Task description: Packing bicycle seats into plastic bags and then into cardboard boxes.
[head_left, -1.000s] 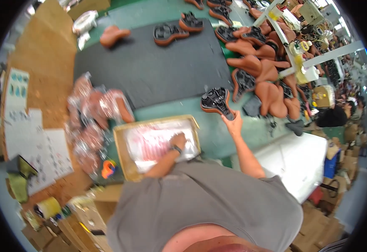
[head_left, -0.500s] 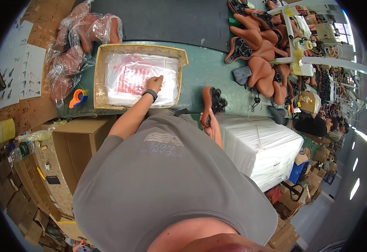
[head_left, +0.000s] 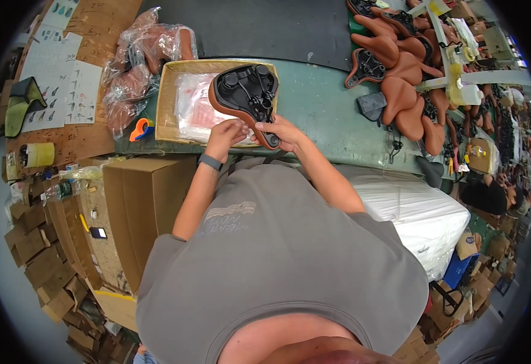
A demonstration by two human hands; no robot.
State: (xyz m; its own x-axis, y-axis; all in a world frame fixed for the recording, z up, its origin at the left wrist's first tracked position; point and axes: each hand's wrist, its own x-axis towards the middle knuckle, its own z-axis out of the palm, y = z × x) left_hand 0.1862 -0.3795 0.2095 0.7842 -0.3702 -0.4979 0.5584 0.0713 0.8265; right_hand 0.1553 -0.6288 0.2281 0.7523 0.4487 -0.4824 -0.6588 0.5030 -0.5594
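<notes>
Green bench (head_left: 320, 115) spans my head feed, cluttered shop floor around it. Nearest to me: grey shirt (head_left: 277, 255), lower middle. Brown carton (head_left: 132, 212) near left, white wrapped block (head_left: 411, 212) near right, both on the near side of the bench.

Right hand (head_left: 285, 133) is closed on the narrow nose of a saddle (head_left: 250, 91), thumb on top. Left hand (head_left: 224, 133), dark band (head_left: 211, 162) on its wrist, has its fingers curled just beside the saddle's left edge; I can't tell if it grips anything. Saddle is tilted, black underside facing me, brown rim showing, nose near, wide end far, over the right part of a shallow box (head_left: 166, 100). White and clear plastic with red print (head_left: 192, 103) lies in that box, partly hidden by the saddle.

Left of the box: orange tape holder (head_left: 138, 130), then bagged saddles (head_left: 133, 88) bunched beyond it. Far left, printed sheets (head_left: 83, 91) on a brown board (head_left: 101, 42). Right, a grey cloth (head_left: 371, 106) beside a pile of brown saddles (head_left: 402, 88). Far middle, black mat (head_left: 271, 30).
</notes>
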